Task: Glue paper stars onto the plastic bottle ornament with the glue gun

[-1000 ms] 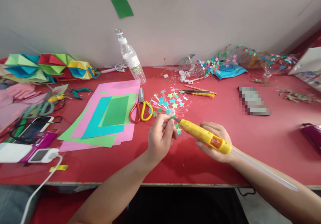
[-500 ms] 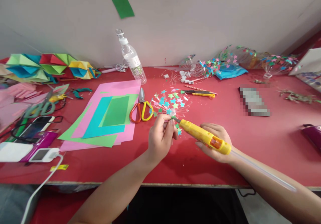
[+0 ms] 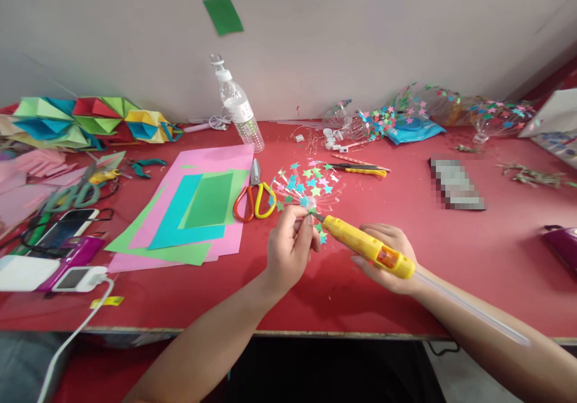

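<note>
My left hand (image 3: pixel 288 248) is closed in a pinch on the neck of a clear plastic balloon piece (image 3: pixel 305 186) dotted with small coloured stars, which lies on the red table (image 3: pixel 315 289). My right hand (image 3: pixel 385 258) grips a yellow glue gun (image 3: pixel 367 248) with a clear glue stick trailing back along my forearm. The gun's dark tip touches the spot pinched by my left fingers. Loose stars lie just below the tip.
Orange-and-yellow scissors (image 3: pixel 252 195) lie left of the balloon piece, beside stacked pink, teal and green paper sheets (image 3: pixel 193 210). A water bottle (image 3: pixel 237 105) stands behind. A yellow utility knife (image 3: pixel 360 169), more starred balloons (image 3: pixel 419 108), folded paper shapes (image 3: pixel 85 120) and phones (image 3: pixel 54 252) surround.
</note>
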`<state>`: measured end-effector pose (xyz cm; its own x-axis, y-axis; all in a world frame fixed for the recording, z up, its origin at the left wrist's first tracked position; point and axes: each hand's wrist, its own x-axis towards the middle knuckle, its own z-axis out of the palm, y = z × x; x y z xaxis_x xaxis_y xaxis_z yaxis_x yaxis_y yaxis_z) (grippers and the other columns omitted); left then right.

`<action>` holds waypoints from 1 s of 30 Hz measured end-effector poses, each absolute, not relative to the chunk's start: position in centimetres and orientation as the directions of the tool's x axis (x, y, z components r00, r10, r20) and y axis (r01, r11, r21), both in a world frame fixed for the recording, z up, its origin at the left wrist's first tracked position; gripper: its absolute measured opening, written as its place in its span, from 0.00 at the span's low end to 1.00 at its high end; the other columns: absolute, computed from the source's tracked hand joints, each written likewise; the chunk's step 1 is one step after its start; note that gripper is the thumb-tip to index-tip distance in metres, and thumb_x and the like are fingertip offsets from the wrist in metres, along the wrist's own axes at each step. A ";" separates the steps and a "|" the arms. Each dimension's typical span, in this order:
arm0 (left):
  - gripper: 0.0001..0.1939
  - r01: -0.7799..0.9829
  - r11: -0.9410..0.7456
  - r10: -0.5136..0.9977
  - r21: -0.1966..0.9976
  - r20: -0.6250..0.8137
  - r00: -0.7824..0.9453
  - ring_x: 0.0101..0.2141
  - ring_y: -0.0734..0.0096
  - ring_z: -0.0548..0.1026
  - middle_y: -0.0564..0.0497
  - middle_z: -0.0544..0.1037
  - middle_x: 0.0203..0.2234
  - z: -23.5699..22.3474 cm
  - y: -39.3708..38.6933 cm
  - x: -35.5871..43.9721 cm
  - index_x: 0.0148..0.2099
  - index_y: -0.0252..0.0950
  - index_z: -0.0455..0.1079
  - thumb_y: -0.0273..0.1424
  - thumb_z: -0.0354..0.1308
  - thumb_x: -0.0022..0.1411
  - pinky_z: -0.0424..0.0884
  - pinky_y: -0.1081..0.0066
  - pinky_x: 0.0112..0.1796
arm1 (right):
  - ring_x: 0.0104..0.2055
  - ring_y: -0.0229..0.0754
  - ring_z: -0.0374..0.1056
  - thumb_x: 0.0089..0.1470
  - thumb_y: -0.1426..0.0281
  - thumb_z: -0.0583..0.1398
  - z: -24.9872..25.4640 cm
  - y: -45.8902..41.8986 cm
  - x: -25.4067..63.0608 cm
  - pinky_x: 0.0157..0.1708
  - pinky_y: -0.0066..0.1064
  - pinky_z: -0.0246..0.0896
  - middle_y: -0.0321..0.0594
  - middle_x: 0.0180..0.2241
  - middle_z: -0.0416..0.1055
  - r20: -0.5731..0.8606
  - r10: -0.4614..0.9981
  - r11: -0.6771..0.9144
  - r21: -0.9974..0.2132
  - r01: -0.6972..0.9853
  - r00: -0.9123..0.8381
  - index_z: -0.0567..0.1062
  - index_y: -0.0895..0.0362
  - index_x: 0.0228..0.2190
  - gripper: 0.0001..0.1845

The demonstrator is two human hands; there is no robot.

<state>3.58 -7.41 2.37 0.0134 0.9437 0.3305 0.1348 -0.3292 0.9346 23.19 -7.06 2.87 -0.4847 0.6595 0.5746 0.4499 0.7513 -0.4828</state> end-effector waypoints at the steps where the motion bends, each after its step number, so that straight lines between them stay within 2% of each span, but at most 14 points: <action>1: 0.07 0.135 -0.328 0.944 0.935 0.329 0.014 0.13 0.81 0.63 0.60 0.70 0.16 2.4 -7.4 3.6 0.38 0.39 0.58 0.35 0.47 0.70 0.61 0.79 0.18 | 0.19 0.34 0.54 0.55 0.65 0.56 2.8 -7.1 23.2 0.20 0.27 0.49 0.31 0.19 0.56 0.579 0.656 0.754 -0.480 0.448 -0.484 0.61 0.53 0.23 0.12; 5: 0.07 0.171 -0.341 0.938 0.924 0.345 0.008 0.14 0.80 0.66 0.59 0.70 0.16 2.3 -7.4 3.6 0.38 0.39 0.58 0.35 0.47 0.70 0.63 0.78 0.19 | 0.19 0.34 0.54 0.55 0.65 0.56 2.8 -7.0 23.2 0.20 0.28 0.49 0.31 0.19 0.56 0.588 0.650 0.759 -0.469 0.452 -0.482 0.60 0.53 0.22 0.13; 8: 0.06 0.312 -0.430 0.895 0.847 0.445 0.025 0.17 0.78 0.70 0.58 0.71 0.17 2.2 -7.1 3.1 0.38 0.38 0.61 0.33 0.48 0.69 0.65 0.78 0.22 | 0.18 0.34 0.54 0.55 0.65 0.55 2.9 -7.0 23.1 0.21 0.28 0.48 0.31 0.19 0.56 0.581 0.657 0.753 -0.470 0.460 -0.480 0.60 0.53 0.22 0.13; 10: 0.05 0.467 -0.507 0.837 0.724 0.542 0.068 0.19 0.77 0.72 0.56 0.72 0.18 2.2 -6.7 2.6 0.38 0.37 0.64 0.31 0.50 0.67 0.66 0.77 0.23 | 0.18 0.34 0.53 0.56 0.65 0.55 3.0 -7.0 23.1 0.21 0.28 0.48 0.31 0.19 0.56 0.581 0.655 0.754 -0.462 0.466 -0.484 0.60 0.53 0.22 0.13; 13: 0.05 0.668 -0.606 0.698 0.433 0.692 0.184 0.19 0.75 0.73 0.55 0.74 0.17 2.1 -6.5 1.8 0.41 0.36 0.69 0.27 0.52 0.65 0.65 0.76 0.23 | 0.19 0.34 0.54 0.55 0.67 0.55 3.2 -7.0 23.1 0.21 0.29 0.49 0.31 0.19 0.57 0.602 0.634 0.769 -0.431 0.471 -0.485 0.60 0.53 0.22 0.12; 15: 0.08 0.697 -0.661 0.602 0.279 0.751 0.270 0.19 0.74 0.73 0.54 0.75 0.18 2.2 -6.6 1.6 0.44 0.36 0.69 0.24 0.52 0.64 0.65 0.75 0.24 | 0.20 0.35 0.56 0.54 0.68 0.56 3.3 -7.0 23.2 0.22 0.29 0.52 0.33 0.20 0.60 0.641 0.627 0.771 -0.426 0.474 -0.444 0.61 0.53 0.23 0.10; 16: 0.09 0.681 -0.687 0.579 0.255 0.759 0.300 0.19 0.73 0.74 0.54 0.76 0.19 2.2 -6.8 1.6 0.45 0.36 0.69 0.24 0.52 0.63 0.66 0.74 0.24 | 0.22 0.36 0.59 0.54 0.68 0.56 3.3 -6.9 23.4 0.23 0.29 0.54 0.34 0.21 0.62 0.662 0.638 0.756 -0.438 0.487 -0.394 0.63 0.53 0.24 0.09; 18: 0.08 0.617 -0.715 0.608 0.328 0.727 0.319 0.20 0.74 0.74 0.54 0.75 0.19 2.2 -7.1 2.0 0.45 0.37 0.68 0.24 0.51 0.64 0.66 0.75 0.24 | 0.26 0.37 0.63 0.55 0.68 0.57 3.4 -6.7 23.7 0.27 0.29 0.58 0.37 0.26 0.67 0.668 0.696 0.677 -0.492 0.547 -0.261 0.65 0.54 0.28 0.05; 21: 0.06 0.488 -0.641 0.761 0.592 0.571 0.307 0.17 0.77 0.70 0.57 0.72 0.17 2.1 -7.5 2.8 0.42 0.37 0.65 0.27 0.48 0.67 0.65 0.77 0.22 | 0.26 0.37 0.62 0.55 0.68 0.57 3.3 -5.6 24.8 0.26 0.28 0.55 0.35 0.27 0.66 0.592 0.796 0.496 -0.520 0.696 -0.125 0.64 0.53 0.28 0.06; 23: 0.06 0.398 -0.528 0.848 0.750 0.434 0.305 0.15 0.80 0.67 0.58 0.70 0.16 2.0 -7.7 3.3 0.39 0.37 0.63 0.29 0.46 0.69 0.63 0.78 0.20 | 0.25 0.37 0.59 0.52 0.70 0.58 3.0 -4.6 25.7 0.24 0.28 0.52 0.36 0.27 0.64 0.509 0.851 0.396 -0.456 0.797 -0.132 0.62 0.54 0.28 0.06; 25: 0.07 0.319 -0.397 0.899 0.861 0.295 0.324 0.13 0.81 0.65 0.59 0.69 0.16 1.9 -7.8 3.7 0.38 0.38 0.62 0.32 0.46 0.69 0.61 0.79 0.19 | 0.26 0.39 0.60 0.48 0.72 0.58 2.4 -3.7 26.4 0.25 0.29 0.52 0.39 0.30 0.64 0.371 0.912 0.317 -0.369 0.874 -0.174 0.63 0.55 0.30 0.06; 28: 0.08 0.250 -0.228 0.923 0.941 0.127 0.364 0.12 0.81 0.62 0.60 0.69 0.16 1.8 -7.9 4.1 0.38 0.38 0.61 0.35 0.46 0.69 0.60 0.79 0.18 | 0.30 0.41 0.63 0.45 0.76 0.57 1.5 -2.8 26.9 0.29 0.30 0.54 0.44 0.35 0.66 0.143 0.967 0.240 -0.256 0.937 -0.209 0.66 0.57 0.32 0.09; 30: 0.08 0.213 -0.149 0.923 0.966 0.058 0.381 0.12 0.81 0.63 0.60 0.69 0.16 1.9 -7.9 4.2 0.39 0.37 0.61 0.36 0.46 0.69 0.59 0.79 0.17 | 0.33 0.41 0.65 0.45 0.77 0.56 1.0 -2.6 26.9 0.32 0.30 0.56 0.45 0.36 0.67 0.043 0.974 0.227 -0.221 0.949 -0.223 0.68 0.59 0.34 0.10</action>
<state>4.24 -7.95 1.88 0.3809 0.9228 0.0581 0.2133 -0.1489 0.9656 26.88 -2.63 1.04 -0.2233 0.9738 0.0434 0.9485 0.2273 -0.2206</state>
